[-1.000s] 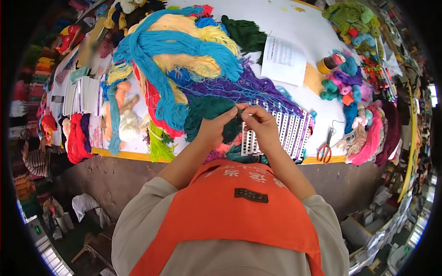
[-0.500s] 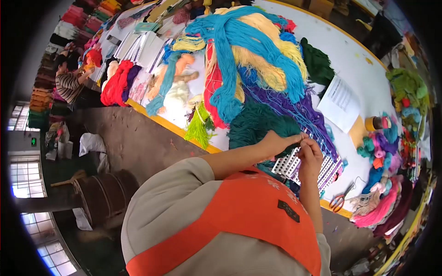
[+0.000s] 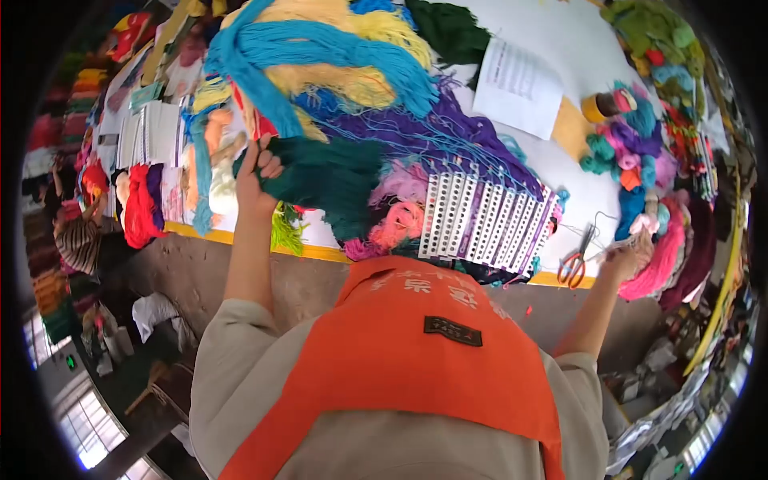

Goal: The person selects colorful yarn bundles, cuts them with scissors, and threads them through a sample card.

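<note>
Left grip (image 3: pixel 256 172) clenching one dark-green yarn skein (image 3: pixel 328 180) | right grip (image 3: pixel 632 254) pinching thread | scissors (image 3: pixel 572 260): one

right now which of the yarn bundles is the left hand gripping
The dark green yarn bundle. The left hand clutches its left end, while the blue, yellow and purple bundles lie untouched farther up the table.

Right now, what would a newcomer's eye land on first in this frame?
The tangle of turquoise, yellow and purple yarn heaped across the white table at the top. Below it, the left hand grips dark green yarn, and the white perforated cards sit by the table's near edge. The right hand is stretched out far right beside orange-handled scissors.
</note>
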